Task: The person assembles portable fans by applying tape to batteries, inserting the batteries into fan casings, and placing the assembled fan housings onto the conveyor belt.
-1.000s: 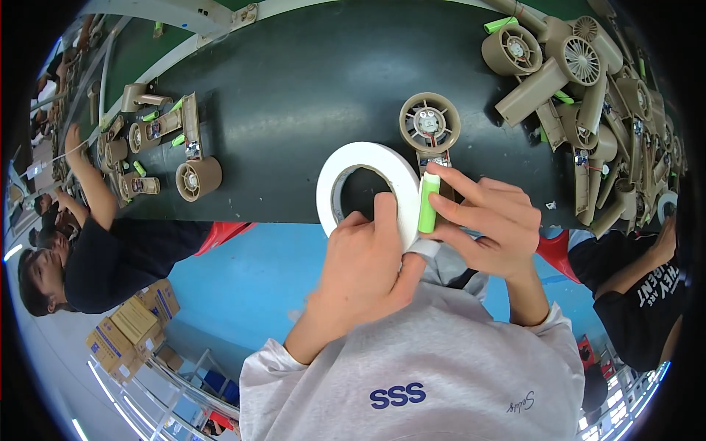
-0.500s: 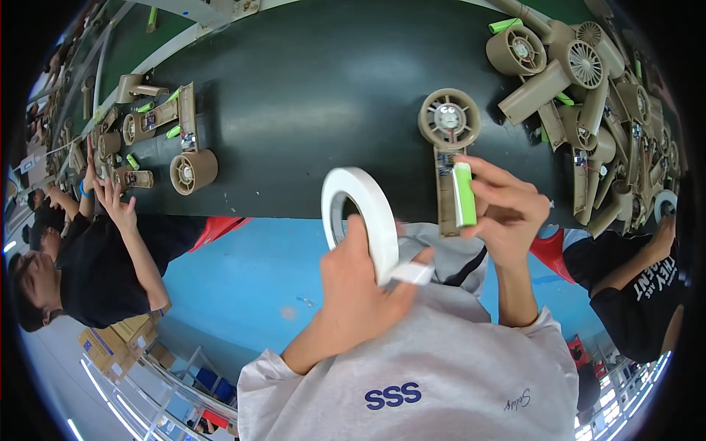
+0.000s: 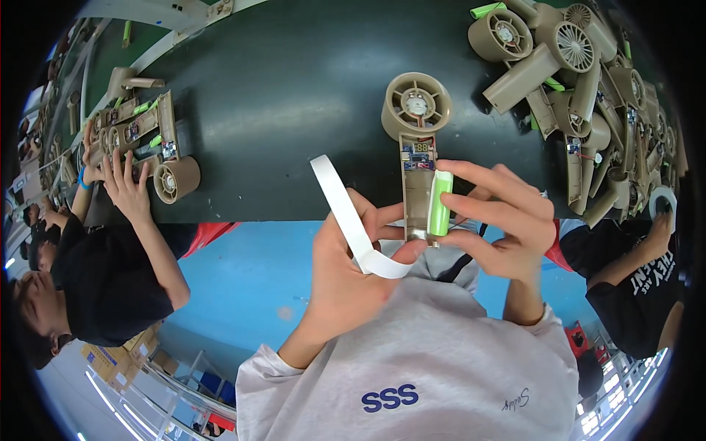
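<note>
In front of me, at the near edge of the table, lies a tan handheld fan half [image 3: 418,182] with a round motor housing at its far end and a small circuit board in its open handle. My left hand [image 3: 342,268] is closed on a roll of white tape [image 3: 340,204]; the tape's loose end curves to my thumb by the handle's lower end. The left fingers reach to the handle's left side. My right hand [image 3: 511,217] pinches a green cylindrical battery [image 3: 440,209] with a white strip along its side, at the handle's right edge.
Tan fan parts [image 3: 585,110] and green batteries are heaped on the right of the dark table [image 3: 294,95]. More fan halves [image 3: 176,180] lie at left, beside a co-worker's hands [image 3: 126,187]. At far right another person's hand holds a tape roll [image 3: 663,204].
My left hand has come to the handle, and the tape roll has turned nearly edge-on. The battery and my right hand have moved slightly left and nearer. The fan half also appears further left.
</note>
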A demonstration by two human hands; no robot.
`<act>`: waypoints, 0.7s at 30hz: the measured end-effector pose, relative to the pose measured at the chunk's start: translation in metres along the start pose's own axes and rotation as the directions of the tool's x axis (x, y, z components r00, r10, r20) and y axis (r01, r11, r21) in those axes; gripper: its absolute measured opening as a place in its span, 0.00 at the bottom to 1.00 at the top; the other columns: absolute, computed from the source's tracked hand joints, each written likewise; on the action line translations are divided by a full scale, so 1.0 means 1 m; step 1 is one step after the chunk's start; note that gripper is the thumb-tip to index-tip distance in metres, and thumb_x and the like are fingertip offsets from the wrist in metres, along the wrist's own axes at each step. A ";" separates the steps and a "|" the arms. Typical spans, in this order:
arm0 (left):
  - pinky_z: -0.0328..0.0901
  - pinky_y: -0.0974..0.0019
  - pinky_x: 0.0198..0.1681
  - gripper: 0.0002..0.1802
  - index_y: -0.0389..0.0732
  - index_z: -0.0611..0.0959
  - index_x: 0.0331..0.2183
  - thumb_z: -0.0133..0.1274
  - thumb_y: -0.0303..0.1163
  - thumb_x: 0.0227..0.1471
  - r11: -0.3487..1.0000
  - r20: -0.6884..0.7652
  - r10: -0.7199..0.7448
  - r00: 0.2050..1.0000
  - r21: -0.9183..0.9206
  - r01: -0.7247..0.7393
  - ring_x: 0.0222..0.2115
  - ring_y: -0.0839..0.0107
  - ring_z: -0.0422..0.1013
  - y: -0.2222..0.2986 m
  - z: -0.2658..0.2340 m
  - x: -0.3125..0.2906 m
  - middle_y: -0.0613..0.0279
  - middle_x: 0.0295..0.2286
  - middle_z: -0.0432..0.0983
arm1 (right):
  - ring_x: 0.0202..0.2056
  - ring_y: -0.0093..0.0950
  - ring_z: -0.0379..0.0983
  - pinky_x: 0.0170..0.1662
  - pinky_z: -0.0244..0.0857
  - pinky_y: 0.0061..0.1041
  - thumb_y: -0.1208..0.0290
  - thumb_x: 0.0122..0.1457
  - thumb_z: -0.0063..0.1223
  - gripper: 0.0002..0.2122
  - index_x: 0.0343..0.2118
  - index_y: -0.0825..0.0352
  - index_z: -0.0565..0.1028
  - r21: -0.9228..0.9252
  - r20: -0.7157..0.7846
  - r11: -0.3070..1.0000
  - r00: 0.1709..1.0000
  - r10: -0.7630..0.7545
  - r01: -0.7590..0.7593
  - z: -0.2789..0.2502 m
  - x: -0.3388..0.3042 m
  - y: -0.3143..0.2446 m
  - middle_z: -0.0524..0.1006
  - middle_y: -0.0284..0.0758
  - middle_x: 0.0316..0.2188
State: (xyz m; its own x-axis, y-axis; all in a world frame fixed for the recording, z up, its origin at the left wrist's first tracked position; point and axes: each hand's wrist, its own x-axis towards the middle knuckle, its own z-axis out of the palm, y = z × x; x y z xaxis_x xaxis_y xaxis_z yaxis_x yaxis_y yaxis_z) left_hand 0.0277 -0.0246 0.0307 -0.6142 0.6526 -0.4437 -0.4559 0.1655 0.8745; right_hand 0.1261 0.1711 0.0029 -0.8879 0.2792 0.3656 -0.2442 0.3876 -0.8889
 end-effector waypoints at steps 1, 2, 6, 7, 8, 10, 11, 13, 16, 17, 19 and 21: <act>0.76 0.64 0.40 0.22 0.40 0.65 0.34 0.64 0.14 0.49 1.000 0.021 -0.001 1.000 -0.009 0.001 0.42 0.62 0.80 0.001 0.000 -0.001 0.45 0.42 0.80 | 0.22 0.20 0.72 0.26 0.59 0.20 0.66 0.42 0.75 0.20 0.38 0.70 0.84 -0.260 0.136 0.962 0.989 -0.050 0.084 -0.006 0.004 -0.007 0.82 0.51 0.45; 0.76 0.64 0.41 0.22 0.39 0.65 0.34 0.64 0.14 0.49 0.999 0.039 -0.013 0.999 0.031 0.012 0.43 0.62 0.80 0.002 -0.001 -0.002 0.46 0.42 0.80 | 0.21 0.23 0.71 0.25 0.58 0.22 0.69 0.38 0.74 0.20 0.37 0.70 0.84 -0.259 0.147 0.961 0.987 -0.065 0.101 -0.003 0.005 -0.009 0.83 0.49 0.43; 0.76 0.64 0.41 0.22 0.39 0.65 0.34 0.64 0.15 0.49 0.999 0.032 0.019 0.999 0.031 -0.020 0.43 0.62 0.80 0.000 -0.001 -0.007 0.47 0.41 0.80 | 0.20 0.23 0.71 0.25 0.58 0.22 0.70 0.38 0.73 0.19 0.36 0.70 0.84 -0.286 0.219 0.945 0.971 -0.095 0.157 0.001 0.010 -0.012 0.83 0.47 0.43; 0.76 0.64 0.41 0.21 0.39 0.66 0.33 0.64 0.15 0.49 0.999 0.034 0.014 0.999 0.044 -0.015 0.43 0.62 0.80 0.001 -0.002 -0.007 0.50 0.40 0.80 | 0.20 0.24 0.72 0.25 0.57 0.22 0.70 0.38 0.73 0.19 0.36 0.70 0.84 -0.301 0.229 0.941 0.970 -0.086 0.155 0.002 0.011 -0.012 0.83 0.47 0.43; 0.76 0.64 0.41 0.21 0.39 0.66 0.33 0.64 0.15 0.49 0.998 0.035 0.007 0.999 0.057 -0.009 0.44 0.62 0.80 0.003 -0.002 -0.007 0.52 0.38 0.79 | 0.20 0.24 0.72 0.25 0.57 0.22 0.71 0.37 0.73 0.19 0.36 0.70 0.84 -0.315 0.239 0.937 0.968 -0.077 0.153 0.003 0.011 -0.012 0.83 0.47 0.43; 0.77 0.64 0.42 0.21 0.39 0.66 0.32 0.64 0.15 0.49 0.995 0.026 -0.020 0.999 0.097 0.017 0.44 0.62 0.80 0.006 -0.001 -0.008 0.55 0.36 0.78 | 0.20 0.24 0.73 0.25 0.57 0.22 0.70 0.37 0.73 0.19 0.36 0.69 0.84 -0.325 0.236 0.933 0.968 -0.080 0.156 0.005 0.011 -0.011 0.83 0.47 0.44; 0.77 0.64 0.42 0.21 0.39 0.66 0.31 0.64 0.15 0.49 0.990 0.017 -0.046 0.999 0.137 0.043 0.44 0.62 0.80 0.006 -0.001 -0.008 0.57 0.34 0.77 | 0.20 0.24 0.73 0.24 0.57 0.22 0.70 0.38 0.73 0.18 0.36 0.69 0.84 -0.336 0.232 0.928 0.969 -0.083 0.160 0.006 0.010 -0.010 0.83 0.46 0.44; 0.77 0.64 0.41 0.21 0.39 0.66 0.31 0.64 0.15 0.49 0.992 0.016 -0.016 1.000 0.127 0.014 0.45 0.62 0.80 0.003 -0.002 -0.008 0.59 0.32 0.76 | 0.20 0.24 0.73 0.24 0.57 0.22 0.70 0.38 0.73 0.19 0.36 0.69 0.84 -0.340 0.233 0.928 0.969 -0.076 0.155 0.007 0.010 -0.011 0.83 0.46 0.44; 0.76 0.68 0.38 0.21 0.39 0.66 0.30 0.65 0.14 0.48 0.991 0.015 0.033 0.999 0.129 -0.035 0.45 0.62 0.80 0.001 -0.003 -0.006 0.62 0.31 0.74 | 0.23 0.26 0.73 0.26 0.58 0.23 0.69 0.38 0.73 0.19 0.37 0.69 0.84 -0.356 0.276 0.928 0.961 -0.010 0.111 0.002 0.011 -0.017 0.83 0.45 0.45; 0.75 0.70 0.35 0.21 0.39 0.66 0.29 0.65 0.14 0.48 0.989 0.015 0.053 0.998 0.140 -0.054 0.44 0.62 0.81 0.001 -0.003 -0.006 0.62 0.31 0.74 | 0.26 0.28 0.74 0.28 0.60 0.24 0.69 0.38 0.73 0.20 0.37 0.69 0.84 -0.367 0.316 0.927 0.948 0.050 0.073 0.000 0.011 -0.019 0.82 0.45 0.46; 0.72 0.72 0.31 0.21 0.40 0.66 0.28 0.65 0.14 0.48 0.991 -0.003 0.048 0.999 0.123 -0.047 0.43 0.62 0.81 -0.001 0.000 -0.008 0.63 0.30 0.74 | 0.30 0.30 0.74 0.30 0.61 0.24 0.68 0.40 0.72 0.19 0.38 0.70 0.84 -0.341 0.325 0.934 0.946 0.006 0.111 -0.004 0.015 -0.015 0.81 0.47 0.48; 0.70 0.74 0.27 0.22 0.41 0.66 0.27 0.65 0.15 0.48 0.994 -0.017 0.046 0.999 0.104 -0.044 0.41 0.63 0.82 -0.002 0.000 -0.012 0.63 0.30 0.73 | 0.34 0.31 0.74 0.33 0.62 0.25 0.67 0.42 0.70 0.19 0.38 0.71 0.84 -0.317 0.332 0.936 0.942 -0.040 0.151 -0.009 0.013 -0.013 0.79 0.49 0.51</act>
State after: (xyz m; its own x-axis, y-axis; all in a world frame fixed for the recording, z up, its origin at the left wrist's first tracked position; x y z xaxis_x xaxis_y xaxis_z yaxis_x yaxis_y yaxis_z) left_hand 0.0359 -0.0322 0.0340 -0.6457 0.6466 -0.4062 -0.3589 0.2126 0.9088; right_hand 0.1213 0.1776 0.0214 -0.9565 -0.0438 0.2884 -0.2392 0.6838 -0.6894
